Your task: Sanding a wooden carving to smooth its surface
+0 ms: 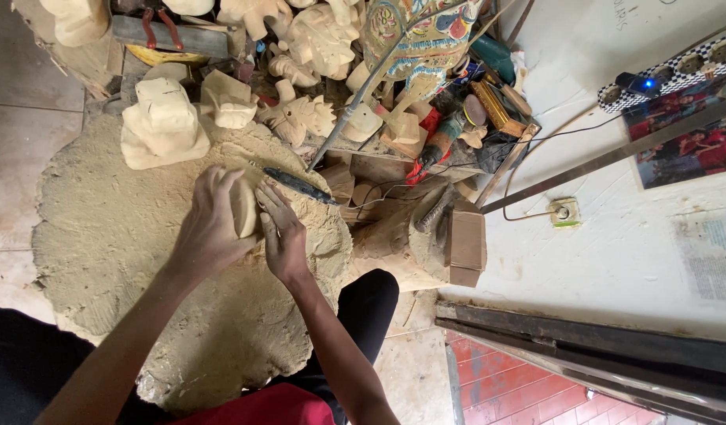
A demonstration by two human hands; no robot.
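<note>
A pale wooden carving (243, 208) was held on the sawdust-covered block (103, 236), gripped by the left hand (210, 228) with curled fingers. The right hand (283, 236) was pressed flat against it. A dark blade (298, 186) lay just beyond; unfinished carvings (165, 122) stood farther off.

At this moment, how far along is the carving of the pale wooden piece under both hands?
Done: pale wooden piece is rough-shaped, and sawdust covers the round work block. In hand: left hand grips it, right hand presses the dark-handled knife on it. Left: no fine detail shows.
</note>
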